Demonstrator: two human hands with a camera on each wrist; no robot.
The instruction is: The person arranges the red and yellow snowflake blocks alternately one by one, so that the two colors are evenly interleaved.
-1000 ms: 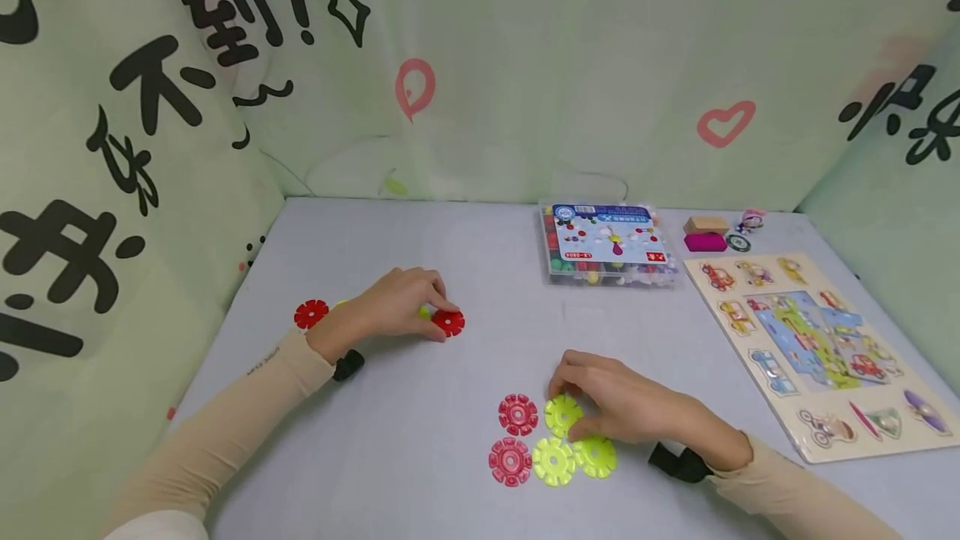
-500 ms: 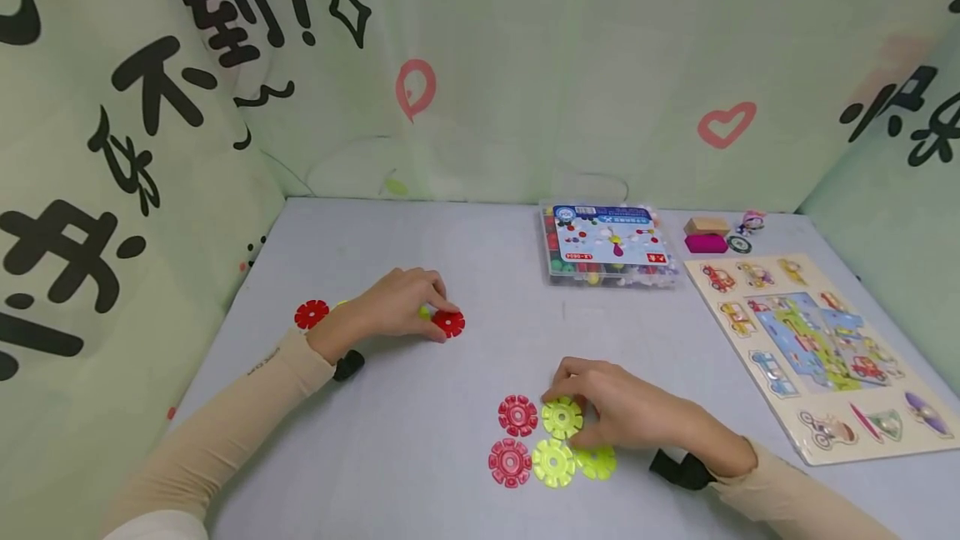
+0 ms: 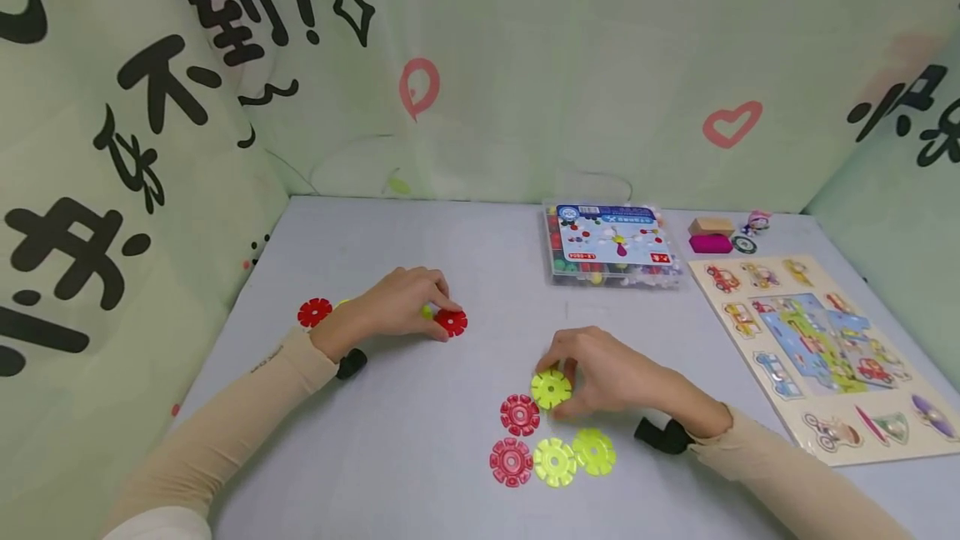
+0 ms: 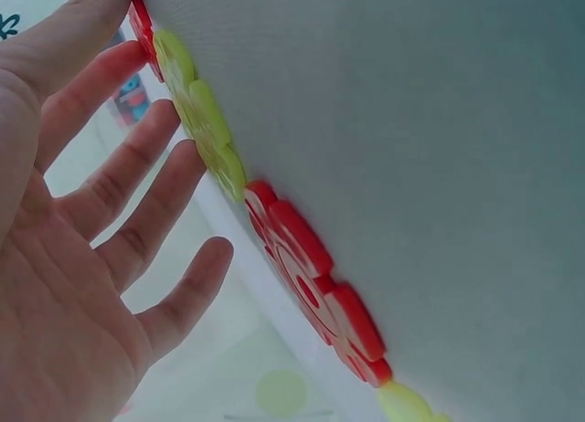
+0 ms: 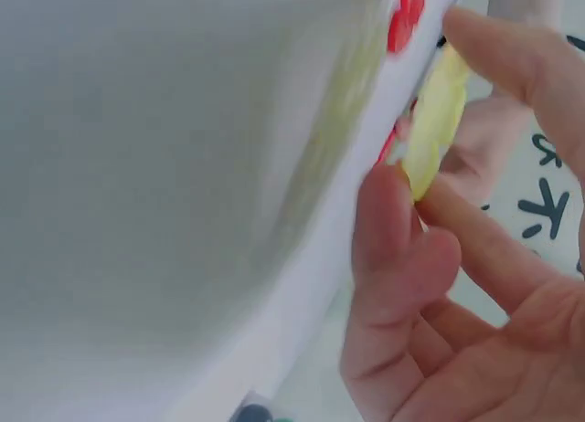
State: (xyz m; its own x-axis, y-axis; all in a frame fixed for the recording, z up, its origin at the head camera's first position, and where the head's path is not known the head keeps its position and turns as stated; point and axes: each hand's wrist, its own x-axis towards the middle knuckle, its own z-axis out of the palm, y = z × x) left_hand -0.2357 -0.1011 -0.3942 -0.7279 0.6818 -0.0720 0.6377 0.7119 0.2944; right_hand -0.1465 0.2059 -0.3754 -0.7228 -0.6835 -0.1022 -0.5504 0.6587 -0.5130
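With thumb and forefinger, my left hand (image 3: 397,305) pinches a red notched plastic disc (image 3: 453,323) at the right end of a row lying on the table. The left wrist view shows more of that row, a yellow-green disc (image 4: 203,116) and a red disc (image 4: 306,285), beneath my spread fingers; the hand covers much of it in the head view. My right hand (image 3: 615,369) holds a yellow-green notched disc (image 3: 551,390) by its edges, raised off the table. Nearest to it lie two red discs (image 3: 520,415) and two yellow-green discs (image 3: 594,452).
A clear plastic box (image 3: 613,245) of small coloured parts stands at the back. A wooden puzzle board (image 3: 783,427) lies on the right. Behind it are a wooden block (image 3: 711,227), a magenta block (image 3: 710,244), a small wheel (image 3: 744,245) and a figurine (image 3: 759,221).
My right hand has lifted the yellow-green disc from the group and moved it slightly away from me and leftward. The left hand has stayed on its red disc.
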